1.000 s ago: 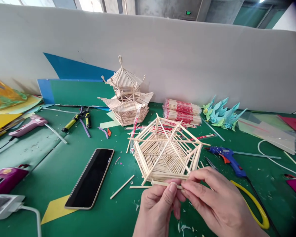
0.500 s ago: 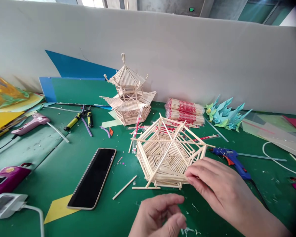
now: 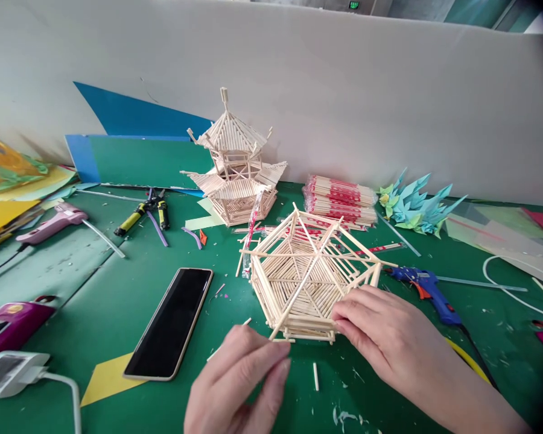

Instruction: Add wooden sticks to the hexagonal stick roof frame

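Note:
A hexagonal framework of thin wooden sticks (image 3: 271, 289), with a slatted floor and sticks crossing over its top, stands in front of me. My right hand (image 3: 380, 337) is closed in a pinch at its front right edge. At the front left corner, my left hand (image 3: 239, 380) has thumb and forefinger together beside a protruding stick end (image 3: 292, 341); whatever is between them is hidden. A short cut stick (image 3: 315, 377) lies on the table between my hands. Behind the framework stands a two-tiered stick pagoda (image 3: 235, 163).
A phone (image 3: 169, 325) lies left of my hands, a blue glue gun (image 3: 428, 289) to the right. Packs of wrapped chopsticks (image 3: 339, 202) and folded blue paper leaves (image 3: 420, 205) sit at the back. Farther left are pliers (image 3: 138, 218) and a pink glue gun (image 3: 57, 226).
My left hand has moved left to the framework's front left corner, and its fingers have closed. My right hand has shifted slightly left along the edge. The short cut stick is now visible.

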The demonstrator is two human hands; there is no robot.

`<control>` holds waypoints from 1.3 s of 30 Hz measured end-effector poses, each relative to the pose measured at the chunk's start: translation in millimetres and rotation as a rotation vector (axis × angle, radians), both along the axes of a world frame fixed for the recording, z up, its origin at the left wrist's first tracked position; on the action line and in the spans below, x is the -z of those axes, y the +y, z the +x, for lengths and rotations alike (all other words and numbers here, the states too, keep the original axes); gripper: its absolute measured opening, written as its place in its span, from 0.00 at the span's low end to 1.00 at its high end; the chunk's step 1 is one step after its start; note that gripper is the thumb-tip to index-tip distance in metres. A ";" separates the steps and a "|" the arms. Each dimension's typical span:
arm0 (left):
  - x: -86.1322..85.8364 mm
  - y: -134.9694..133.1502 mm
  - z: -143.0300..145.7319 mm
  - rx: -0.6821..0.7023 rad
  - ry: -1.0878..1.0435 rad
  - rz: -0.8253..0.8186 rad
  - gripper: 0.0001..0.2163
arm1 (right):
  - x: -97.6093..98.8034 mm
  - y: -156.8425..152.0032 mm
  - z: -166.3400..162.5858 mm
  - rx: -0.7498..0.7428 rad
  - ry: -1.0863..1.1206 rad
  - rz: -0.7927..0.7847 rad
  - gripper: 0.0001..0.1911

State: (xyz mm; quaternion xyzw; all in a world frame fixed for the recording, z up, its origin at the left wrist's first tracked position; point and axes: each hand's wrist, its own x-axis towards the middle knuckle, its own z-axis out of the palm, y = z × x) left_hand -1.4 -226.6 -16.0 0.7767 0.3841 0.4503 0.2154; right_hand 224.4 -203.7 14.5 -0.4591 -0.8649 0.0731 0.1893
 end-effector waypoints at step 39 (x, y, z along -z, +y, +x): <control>-12.7 56.1 20.1 0.198 0.388 -0.060 0.09 | 18.3 -33.9 28.7 0.293 0.365 -0.162 0.09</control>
